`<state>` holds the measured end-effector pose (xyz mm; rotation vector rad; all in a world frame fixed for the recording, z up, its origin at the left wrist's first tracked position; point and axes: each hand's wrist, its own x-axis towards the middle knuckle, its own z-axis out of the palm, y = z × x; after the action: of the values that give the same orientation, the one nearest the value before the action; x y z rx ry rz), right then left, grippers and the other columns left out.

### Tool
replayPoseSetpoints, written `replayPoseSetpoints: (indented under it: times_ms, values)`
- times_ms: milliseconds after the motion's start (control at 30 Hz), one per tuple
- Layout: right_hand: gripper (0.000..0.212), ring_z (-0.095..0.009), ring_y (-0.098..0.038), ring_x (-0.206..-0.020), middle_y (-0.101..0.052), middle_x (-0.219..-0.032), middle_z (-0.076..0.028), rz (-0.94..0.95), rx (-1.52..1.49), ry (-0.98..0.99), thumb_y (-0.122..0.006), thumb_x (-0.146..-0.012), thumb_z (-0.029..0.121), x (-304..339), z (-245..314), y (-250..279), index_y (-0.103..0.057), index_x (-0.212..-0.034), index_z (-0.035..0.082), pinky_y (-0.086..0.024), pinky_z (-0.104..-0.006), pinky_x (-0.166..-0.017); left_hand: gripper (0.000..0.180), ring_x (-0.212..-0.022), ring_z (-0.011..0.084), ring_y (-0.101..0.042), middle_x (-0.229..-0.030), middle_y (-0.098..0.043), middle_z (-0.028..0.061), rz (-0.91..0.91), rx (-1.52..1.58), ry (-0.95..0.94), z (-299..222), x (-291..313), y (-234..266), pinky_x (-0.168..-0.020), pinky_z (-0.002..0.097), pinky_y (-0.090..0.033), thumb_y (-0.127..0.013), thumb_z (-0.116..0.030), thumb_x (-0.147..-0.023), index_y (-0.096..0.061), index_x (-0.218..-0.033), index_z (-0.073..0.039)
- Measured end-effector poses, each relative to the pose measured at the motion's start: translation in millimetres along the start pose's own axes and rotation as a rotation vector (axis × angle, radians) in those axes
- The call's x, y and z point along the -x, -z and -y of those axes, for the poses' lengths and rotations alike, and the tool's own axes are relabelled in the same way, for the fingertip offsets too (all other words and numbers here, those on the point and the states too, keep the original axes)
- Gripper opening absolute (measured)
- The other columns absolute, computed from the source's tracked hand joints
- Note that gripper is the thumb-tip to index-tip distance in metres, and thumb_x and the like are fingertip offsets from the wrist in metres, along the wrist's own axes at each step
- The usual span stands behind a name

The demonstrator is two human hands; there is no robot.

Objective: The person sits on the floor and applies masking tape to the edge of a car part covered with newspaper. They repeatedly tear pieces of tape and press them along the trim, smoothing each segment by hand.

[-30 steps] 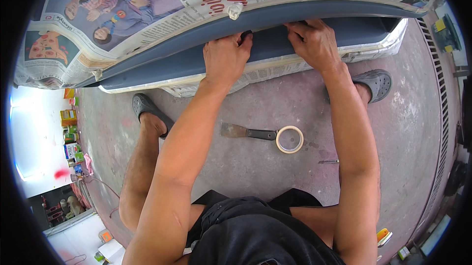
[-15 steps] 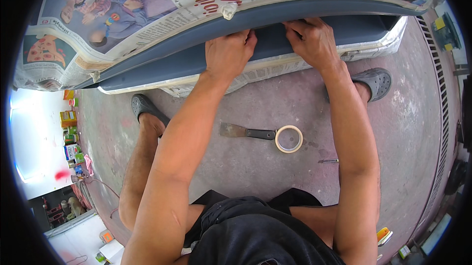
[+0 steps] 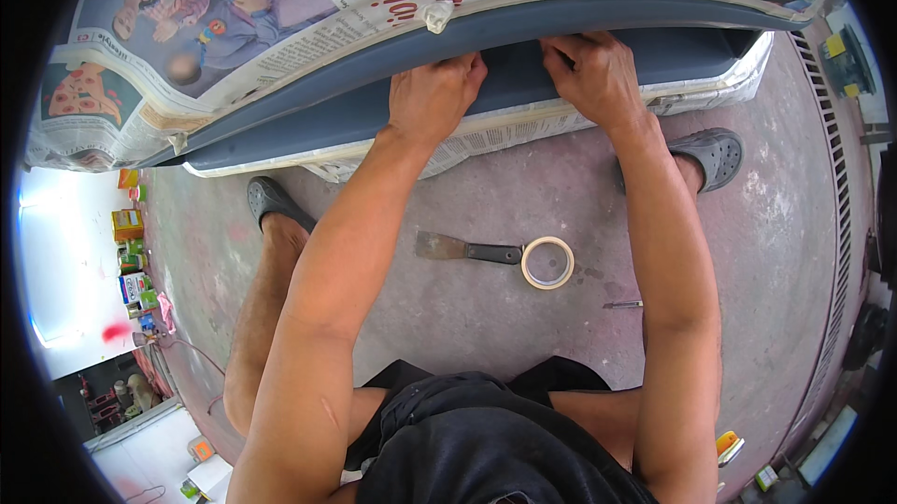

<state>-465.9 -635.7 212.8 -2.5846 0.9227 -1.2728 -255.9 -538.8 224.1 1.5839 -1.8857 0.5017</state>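
Note:
A blue-grey car body panel [image 3: 346,65] runs across the top with a curved overhanging lip. Newspaper [image 3: 257,18] held with masking tape covers the area above it, and more newspaper [image 3: 509,130] hangs below. My left hand [image 3: 434,98] is curled at the lip's underside, left of the middle. A short gap to its right, my right hand [image 3: 598,79] is bent with its fingertips tucked under the same lip. Both hands are closed, but the lip hides the fingertips, so whatever they pinch there cannot be made out.
On the concrete floor between my legs lie a scraper [image 3: 467,249], a roll of masking tape [image 3: 548,263] touching its handle, and a thin cutter [image 3: 623,304]. Several cans [image 3: 131,252] line the left wall. A drain grate [image 3: 838,224] runs along the right.
Both hands stay at the lip in nearly the same places. The left thumb has shifted slightly upward, and the whole view has moved a little.

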Motion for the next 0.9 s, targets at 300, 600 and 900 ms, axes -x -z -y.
replayPoseSetpoints:
  times_ms: [300, 600, 900]
  values:
    - [0.013, -0.035, -0.073, -0.085, -0.076, -0.093, -0.012, -0.01, 0.031, -0.029, -0.079, -0.086, 0.017, -4.8, -2.5, -9.8, -0.081, -0.099, 0.013, -0.059, -0.0453, -0.074, 0.017, -0.08, 0.0365, -0.072, -0.084, -0.074, 0.0142, -0.007, -0.048, 0.013, 3.2, -1.3, -5.2, -0.077, 0.0469, -0.057, -0.08, -0.014, -0.082, -0.079, -0.097, -0.007]
    - [0.008, -0.035, -0.073, -0.08, -0.076, -0.088, -0.012, -0.036, 0.089, -0.05, -0.079, -0.087, 0.018, -3.4, -5.6, -18.0, -0.08, -0.095, 0.014, -0.059, -0.0458, -0.071, 0.015, -0.072, 0.0358, -0.071, -0.076, -0.072, 0.0132, -0.016, -0.064, 0.034, 3.9, -2.9, -5.6, -0.072, 0.047, -0.057, -0.079, -0.018, -0.084, -0.077, -0.092, -0.005]
    - [0.012, -0.034, -0.073, -0.083, -0.076, -0.099, -0.007, -0.202, 0.045, -0.152, -0.079, -0.087, 0.016, 5.5, -7.6, -10.3, -0.08, -0.1, 0.016, -0.06, -0.0438, -0.072, 0.016, -0.06, 0.0327, -0.066, -0.065, -0.067, 0.0103, -0.014, -0.041, 0.18, -2.9, -1.0, -3.4, -0.063, 0.0438, -0.054, -0.078, -0.021, -0.084, -0.076, -0.086, -0.006]
